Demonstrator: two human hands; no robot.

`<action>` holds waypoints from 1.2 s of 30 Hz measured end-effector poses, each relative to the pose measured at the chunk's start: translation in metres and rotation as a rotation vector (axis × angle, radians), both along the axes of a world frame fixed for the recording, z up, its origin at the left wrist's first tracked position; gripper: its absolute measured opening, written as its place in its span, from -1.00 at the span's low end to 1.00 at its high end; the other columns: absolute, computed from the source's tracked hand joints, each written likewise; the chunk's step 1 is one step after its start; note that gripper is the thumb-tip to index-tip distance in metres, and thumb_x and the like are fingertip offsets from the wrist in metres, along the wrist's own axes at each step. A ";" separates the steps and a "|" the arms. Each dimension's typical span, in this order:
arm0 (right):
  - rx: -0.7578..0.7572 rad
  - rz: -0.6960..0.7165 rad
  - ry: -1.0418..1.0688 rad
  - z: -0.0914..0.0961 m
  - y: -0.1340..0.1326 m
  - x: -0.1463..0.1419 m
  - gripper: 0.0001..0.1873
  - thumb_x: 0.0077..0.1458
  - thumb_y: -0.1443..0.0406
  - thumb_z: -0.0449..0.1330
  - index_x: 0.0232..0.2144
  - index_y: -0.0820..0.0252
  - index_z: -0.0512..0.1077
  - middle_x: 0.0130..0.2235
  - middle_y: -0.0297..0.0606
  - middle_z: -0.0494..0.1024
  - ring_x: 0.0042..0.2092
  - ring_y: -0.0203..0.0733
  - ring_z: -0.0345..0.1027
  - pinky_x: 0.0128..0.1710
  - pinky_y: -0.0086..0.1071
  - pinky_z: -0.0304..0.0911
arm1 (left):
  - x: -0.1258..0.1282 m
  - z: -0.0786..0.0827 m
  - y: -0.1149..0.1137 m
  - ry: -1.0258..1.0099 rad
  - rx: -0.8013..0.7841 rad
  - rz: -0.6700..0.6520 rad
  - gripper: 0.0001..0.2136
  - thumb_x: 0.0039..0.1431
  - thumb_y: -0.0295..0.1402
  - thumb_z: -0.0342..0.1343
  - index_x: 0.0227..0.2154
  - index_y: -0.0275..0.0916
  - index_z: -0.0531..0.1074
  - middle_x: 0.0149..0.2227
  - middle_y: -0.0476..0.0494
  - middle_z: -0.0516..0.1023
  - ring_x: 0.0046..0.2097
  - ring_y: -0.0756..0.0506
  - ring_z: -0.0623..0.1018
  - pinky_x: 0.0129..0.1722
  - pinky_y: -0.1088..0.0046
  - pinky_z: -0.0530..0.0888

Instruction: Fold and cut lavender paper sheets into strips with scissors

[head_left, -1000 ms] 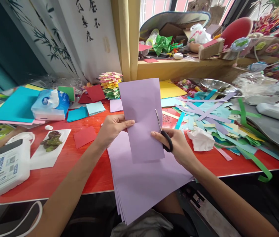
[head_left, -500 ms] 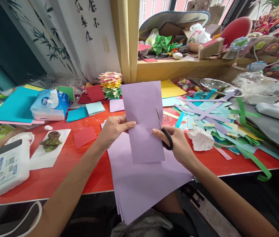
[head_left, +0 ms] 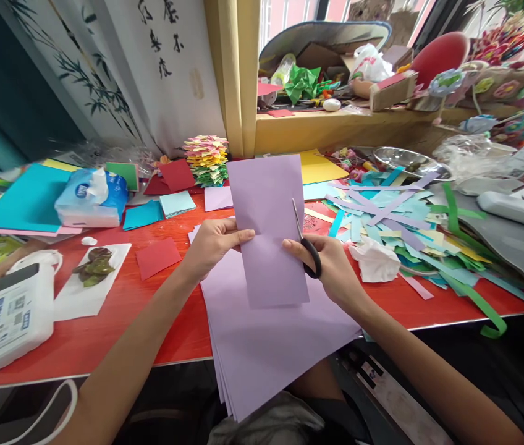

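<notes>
Purple sheet (head_left: 266, 228) held upright over the purple stack (head_left: 262, 352), pinched by left hand (head_left: 213, 244); right hand (head_left: 336, 272) fingers clamped in scissors (head_left: 306, 247) at its right edge. Seemingly cut halfway up; top uncut.

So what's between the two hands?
The head view shows a purple sheet between the left hand and the right hand, which holds scissors.

A lilac rectangular paper sheet (head_left: 269, 228) stands between the left hand (head_left: 213, 244) on its left edge and the right hand (head_left: 333, 269) with black-handled metal scissors (head_left: 306, 244) on its right edge, above a lilac paper stack (head_left: 262, 352) on the red table (head_left: 104, 340), a heap of coloured paper strips (head_left: 396, 222) lying to the right.
</notes>
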State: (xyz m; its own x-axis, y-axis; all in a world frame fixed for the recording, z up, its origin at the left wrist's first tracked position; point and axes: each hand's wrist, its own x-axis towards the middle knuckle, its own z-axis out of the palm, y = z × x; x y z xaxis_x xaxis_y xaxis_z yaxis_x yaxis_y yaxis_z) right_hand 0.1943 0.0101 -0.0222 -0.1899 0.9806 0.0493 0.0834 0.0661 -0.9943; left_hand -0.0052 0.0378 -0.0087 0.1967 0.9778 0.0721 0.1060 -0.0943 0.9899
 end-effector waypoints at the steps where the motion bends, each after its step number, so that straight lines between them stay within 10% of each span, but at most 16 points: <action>1: -0.002 -0.007 0.004 0.000 0.000 0.000 -0.57 -0.08 -0.01 0.20 -0.62 0.21 0.23 -0.56 -0.41 0.13 -0.54 -0.40 -0.04 -0.62 -0.47 -0.13 | 0.000 0.000 0.000 0.002 -0.003 -0.003 -0.73 -0.07 -0.24 0.21 -0.28 -0.25 0.54 -0.27 -0.15 0.59 -0.32 -0.11 0.54 -0.34 0.38 0.48; 36: 0.077 -0.099 -0.019 0.006 0.012 -0.003 -0.51 -0.16 -0.07 0.21 -0.67 0.20 0.20 -0.61 -0.42 0.13 -0.58 -0.42 -0.06 -0.63 -0.44 -0.18 | 0.001 0.001 -0.003 0.000 0.000 -0.062 -0.78 -0.04 -0.32 0.21 -0.28 -0.23 0.54 -0.32 -0.10 0.59 -0.34 -0.07 0.54 -0.38 0.47 0.47</action>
